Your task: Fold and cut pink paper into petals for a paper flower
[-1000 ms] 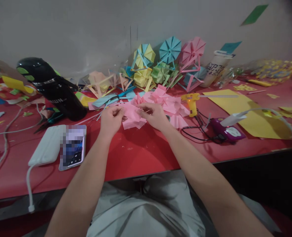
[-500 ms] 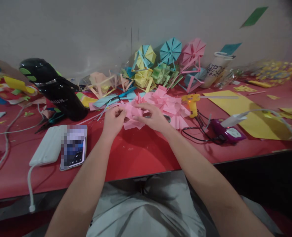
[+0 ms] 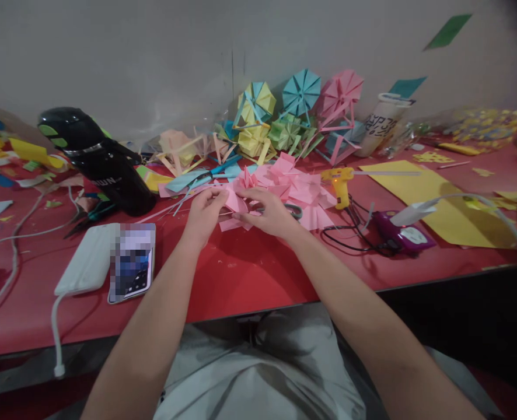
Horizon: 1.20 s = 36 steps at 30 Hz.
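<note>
Between my hands is a folded piece of pink paper (image 3: 236, 201), lifted just over the near edge of a loose heap of pink paper pieces (image 3: 302, 184). My left hand (image 3: 206, 213) pinches its left side between thumb and fingers. My right hand (image 3: 267, 211) holds the right side, thumb below and fingers above. Partly hidden behind my right hand lies a pair of scissors (image 3: 294, 211), with a dark handle loop showing. Right of the heap stands a yellow hot glue gun (image 3: 341, 185) with a clear glue stick in its back.
Folded paper lanterns (image 3: 301, 93) in several colours stand along the wall. A black bottle (image 3: 105, 169), a white power bank (image 3: 87, 259) and a phone (image 3: 131, 262) are on the left. At right are a purple power socket (image 3: 401, 233), cables, yellow paper (image 3: 451, 204) and a cup (image 3: 383, 125).
The pink paper between my hands now looks narrower and more folded. My left hand has shifted slightly right, and more of the scissors handle shows.
</note>
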Each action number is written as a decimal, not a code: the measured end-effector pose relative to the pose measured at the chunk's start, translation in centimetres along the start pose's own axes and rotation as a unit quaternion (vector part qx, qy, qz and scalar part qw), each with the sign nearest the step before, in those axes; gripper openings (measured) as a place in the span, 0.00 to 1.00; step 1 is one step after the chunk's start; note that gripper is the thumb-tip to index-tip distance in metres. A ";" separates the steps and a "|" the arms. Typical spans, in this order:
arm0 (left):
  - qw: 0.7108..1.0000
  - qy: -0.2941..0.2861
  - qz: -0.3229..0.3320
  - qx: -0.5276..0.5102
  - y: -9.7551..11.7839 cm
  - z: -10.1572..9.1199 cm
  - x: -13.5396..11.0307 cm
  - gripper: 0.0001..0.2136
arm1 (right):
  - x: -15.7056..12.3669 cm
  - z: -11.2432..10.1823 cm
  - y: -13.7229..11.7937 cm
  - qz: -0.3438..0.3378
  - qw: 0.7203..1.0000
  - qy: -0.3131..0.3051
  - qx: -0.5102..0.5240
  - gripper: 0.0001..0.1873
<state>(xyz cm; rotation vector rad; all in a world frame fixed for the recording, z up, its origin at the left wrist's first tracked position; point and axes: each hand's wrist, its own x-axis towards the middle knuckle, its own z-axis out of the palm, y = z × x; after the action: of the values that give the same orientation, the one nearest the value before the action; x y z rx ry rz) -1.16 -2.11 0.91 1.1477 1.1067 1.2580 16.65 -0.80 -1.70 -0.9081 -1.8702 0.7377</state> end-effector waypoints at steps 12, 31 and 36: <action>0.999 -0.004 0.036 0.020 -0.1 -0.2 0.0 0.17 | 0.5 0.0 -0.4 0.050 0.994 0.002 0.092 0.20; 0.992 -0.014 0.068 0.101 -0.4 -0.8 0.4 0.08 | 0.3 -0.2 -0.4 0.018 1.000 0.011 -0.020 0.18; 0.993 -0.007 0.002 0.121 -0.3 -0.7 0.2 0.07 | 0.7 -1.3 -0.4 0.065 0.992 0.103 -0.035 0.16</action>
<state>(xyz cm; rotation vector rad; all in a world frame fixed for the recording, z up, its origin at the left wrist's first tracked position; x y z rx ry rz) -1.83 -1.88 0.49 1.3368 1.2739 1.1379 17.53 -0.31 -0.52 -1.1158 -1.6756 0.6332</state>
